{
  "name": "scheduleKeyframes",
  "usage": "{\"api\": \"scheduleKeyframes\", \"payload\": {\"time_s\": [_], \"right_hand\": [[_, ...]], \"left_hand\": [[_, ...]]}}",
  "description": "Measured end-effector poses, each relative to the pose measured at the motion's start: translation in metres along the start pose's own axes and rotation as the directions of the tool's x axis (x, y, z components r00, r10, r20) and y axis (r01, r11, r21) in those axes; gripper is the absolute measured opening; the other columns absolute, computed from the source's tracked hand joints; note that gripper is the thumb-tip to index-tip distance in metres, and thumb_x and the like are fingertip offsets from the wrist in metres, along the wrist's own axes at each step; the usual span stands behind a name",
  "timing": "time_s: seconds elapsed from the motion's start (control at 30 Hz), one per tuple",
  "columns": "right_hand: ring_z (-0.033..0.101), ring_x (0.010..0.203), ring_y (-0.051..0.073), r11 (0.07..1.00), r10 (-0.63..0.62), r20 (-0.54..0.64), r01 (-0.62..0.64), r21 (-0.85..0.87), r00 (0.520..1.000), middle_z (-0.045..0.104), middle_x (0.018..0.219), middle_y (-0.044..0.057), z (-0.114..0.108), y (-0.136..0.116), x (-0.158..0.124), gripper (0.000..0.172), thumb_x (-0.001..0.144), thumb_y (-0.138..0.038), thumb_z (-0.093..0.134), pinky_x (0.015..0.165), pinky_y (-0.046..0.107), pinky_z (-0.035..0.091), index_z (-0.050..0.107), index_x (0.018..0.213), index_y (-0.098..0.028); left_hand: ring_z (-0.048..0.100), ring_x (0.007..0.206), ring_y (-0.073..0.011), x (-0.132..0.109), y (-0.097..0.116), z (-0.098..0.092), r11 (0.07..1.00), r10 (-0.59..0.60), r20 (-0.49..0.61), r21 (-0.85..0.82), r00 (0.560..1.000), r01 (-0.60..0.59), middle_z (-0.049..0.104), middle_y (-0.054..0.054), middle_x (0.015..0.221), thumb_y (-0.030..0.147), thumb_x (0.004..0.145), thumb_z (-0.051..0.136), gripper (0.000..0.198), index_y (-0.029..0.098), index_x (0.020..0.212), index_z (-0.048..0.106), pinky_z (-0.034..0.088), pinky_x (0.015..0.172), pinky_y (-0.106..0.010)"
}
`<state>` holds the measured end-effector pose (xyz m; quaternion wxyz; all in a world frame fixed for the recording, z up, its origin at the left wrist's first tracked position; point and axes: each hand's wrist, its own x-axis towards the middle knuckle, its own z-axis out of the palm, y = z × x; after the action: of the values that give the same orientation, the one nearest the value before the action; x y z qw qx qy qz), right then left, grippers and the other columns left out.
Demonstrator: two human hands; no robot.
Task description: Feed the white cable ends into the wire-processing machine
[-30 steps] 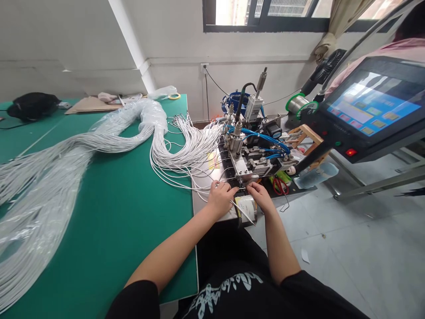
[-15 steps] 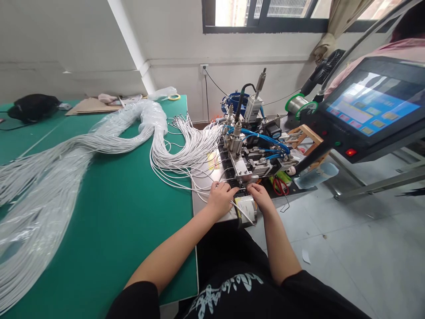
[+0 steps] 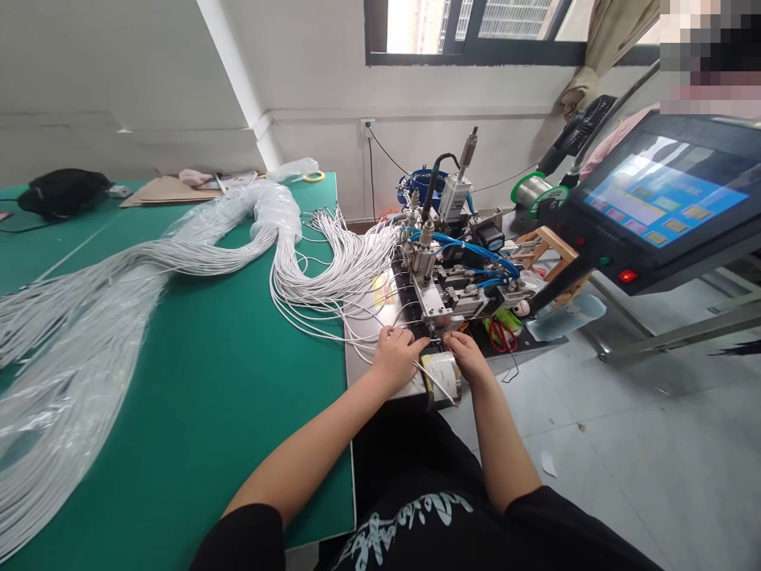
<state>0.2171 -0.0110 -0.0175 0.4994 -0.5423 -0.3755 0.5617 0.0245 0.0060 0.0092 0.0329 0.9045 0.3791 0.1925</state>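
My left hand (image 3: 395, 357) is closed on a thin white cable (image 3: 437, 383) whose free end trails back toward me. My right hand (image 3: 468, 354) is pinched at the front of a small soldering machine (image 3: 449, 274) with blue hoses; what its fingers hold is too small to make out. Both hands meet at the machine's black fixture. A large bundle of white cables (image 3: 178, 246) lies across the green table (image 3: 219, 396) and fans out to the machine's left side.
A touchscreen console (image 3: 659, 198) on an arm stands at the right, with a solder spool (image 3: 532, 186) beside it. Red-handled scissors (image 3: 502, 333) lie right of the machine. A black bag (image 3: 59, 190) and cardboard lie at the table's far end. A person stands behind the console.
Almost nothing has moved; both hands stay at the front of the machine. The camera has tilted slightly.
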Motion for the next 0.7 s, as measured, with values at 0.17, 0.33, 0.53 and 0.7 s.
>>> {"api": "scheduleKeyframes", "payload": {"time_s": [0.17,0.33,0.53,0.7], "right_hand": [[0.029,0.05,0.009,0.998,-0.031,-0.043,0.028,-0.05,0.999,0.036,0.053,-0.007,0.004,-0.003,-0.004,0.031,0.067,-0.041,0.065,0.049,0.023,0.024,0.044,0.058,-0.02],[0.032,0.051,0.009,0.993,-0.034,-0.076,0.025,-0.115,0.997,0.038,0.054,-0.007,0.005,-0.004,-0.008,0.037,0.07,-0.049,0.064,0.05,0.023,0.027,0.043,0.059,-0.02],[0.041,0.056,0.013,0.877,-0.153,-0.221,0.03,-0.48,0.963,0.048,0.055,-0.002,-0.003,-0.003,-0.009,0.035,0.073,-0.05,0.058,0.055,0.025,0.031,0.051,0.059,-0.019],[0.048,0.058,0.015,0.772,-0.245,-0.31,-0.008,-0.635,0.919,0.055,0.056,0.001,-0.001,-0.014,-0.016,0.036,0.077,-0.051,0.055,0.058,0.027,0.034,0.059,0.063,-0.018]], "left_hand": [[0.054,0.094,-0.0232,0.0,0.001,-0.002,1.0,0.0,-0.019,-0.008,1.0,0.0,0.063,-0.006,0.097,0.011,0.074,0.055,0.045,0.025,0.116,0.062,0.031,0.09,-0.043],[0.054,0.097,-0.0228,-0.001,-0.001,0.001,1.0,0.015,-0.067,-0.022,0.998,-0.017,0.063,-0.006,0.102,0.01,0.072,0.057,0.043,0.024,0.113,0.064,0.032,0.092,-0.043],[0.055,0.098,-0.0218,-0.003,-0.002,0.006,0.999,0.019,-0.152,-0.023,0.988,-0.022,0.065,-0.006,0.102,0.011,0.077,0.056,0.032,0.022,0.105,0.066,0.031,0.094,-0.044],[0.056,0.096,-0.0211,-0.002,-0.003,0.007,0.999,0.03,-0.189,-0.018,0.981,-0.034,0.066,-0.004,0.099,0.011,0.078,0.055,0.023,0.021,0.096,0.066,0.03,0.093,-0.044]]}}
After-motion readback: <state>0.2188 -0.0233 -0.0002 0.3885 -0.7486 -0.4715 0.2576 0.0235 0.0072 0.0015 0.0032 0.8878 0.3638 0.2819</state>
